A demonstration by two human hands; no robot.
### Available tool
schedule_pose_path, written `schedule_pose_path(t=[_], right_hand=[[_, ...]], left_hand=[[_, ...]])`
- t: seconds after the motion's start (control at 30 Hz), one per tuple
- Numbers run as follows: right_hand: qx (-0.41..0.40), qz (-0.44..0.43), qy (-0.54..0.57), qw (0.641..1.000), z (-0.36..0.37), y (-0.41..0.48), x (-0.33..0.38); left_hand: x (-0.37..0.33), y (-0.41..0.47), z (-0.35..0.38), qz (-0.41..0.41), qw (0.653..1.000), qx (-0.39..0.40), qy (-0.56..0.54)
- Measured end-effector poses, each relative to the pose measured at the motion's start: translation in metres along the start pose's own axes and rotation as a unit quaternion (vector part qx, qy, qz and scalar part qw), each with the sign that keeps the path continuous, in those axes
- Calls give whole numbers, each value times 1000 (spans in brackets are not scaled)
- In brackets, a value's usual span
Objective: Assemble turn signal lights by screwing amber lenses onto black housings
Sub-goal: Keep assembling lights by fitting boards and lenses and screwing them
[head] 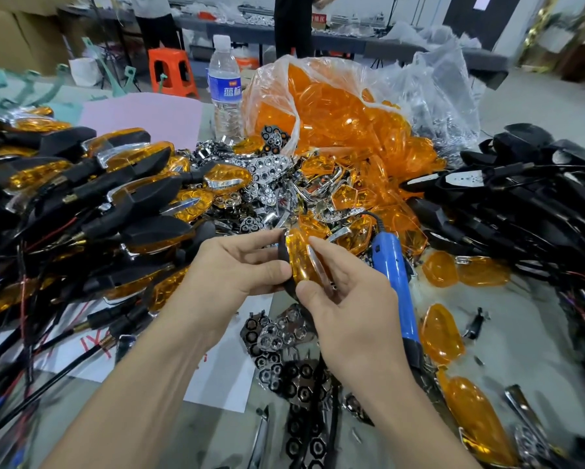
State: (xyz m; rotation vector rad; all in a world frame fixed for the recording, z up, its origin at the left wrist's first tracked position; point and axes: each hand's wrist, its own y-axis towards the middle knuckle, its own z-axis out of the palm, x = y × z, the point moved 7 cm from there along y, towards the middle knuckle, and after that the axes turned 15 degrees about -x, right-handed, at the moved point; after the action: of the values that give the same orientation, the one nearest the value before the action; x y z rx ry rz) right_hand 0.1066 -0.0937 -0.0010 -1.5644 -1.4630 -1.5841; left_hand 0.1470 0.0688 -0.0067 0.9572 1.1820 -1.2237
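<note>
Close in, the person's left hand [236, 265] curls round a black plastic housing [283, 253] and the faceted amber plastic lens [299, 262] seated on it, thumb pressed to the lens edge. The right hand [348, 299] pinches a thin curved chrome trim strip [316, 265] against the lens's other side. The step appears to be fitting and lining up the parts before any screw goes in.

Just right of the hands, the blue-handled electric screwdriver [397, 282] lies on the table untouched. The next move likely calls for steadying the stack one-handed so the right hand can let go and take the driver; whether a screw is already placed cannot be told.

Farther left lies a heap of finished amber-and-black lights [132, 198]. Wired black housings [521, 204] are piled at right. Beyond sits a clear plastic bag of amber lenses [335, 106].
</note>
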Motion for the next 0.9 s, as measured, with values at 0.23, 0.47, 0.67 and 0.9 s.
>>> schedule_pose_path(t=[0.23,0.47,0.67,0.9], right_hand=[[1,-39,-12,999,-1,-4,6],[14,-28,20,999,-1,-1,6],[42,-31,8,999,0,0,10],[-14,-40,36,998,-6,-6,13]], left_hand=[[-13,-6,5,46,999,27,2],[-15,-8,7,68,997,34,12],[-15,-10,3,72,997,-9,15],[-23,-18,13,107,993,-12,-38]])
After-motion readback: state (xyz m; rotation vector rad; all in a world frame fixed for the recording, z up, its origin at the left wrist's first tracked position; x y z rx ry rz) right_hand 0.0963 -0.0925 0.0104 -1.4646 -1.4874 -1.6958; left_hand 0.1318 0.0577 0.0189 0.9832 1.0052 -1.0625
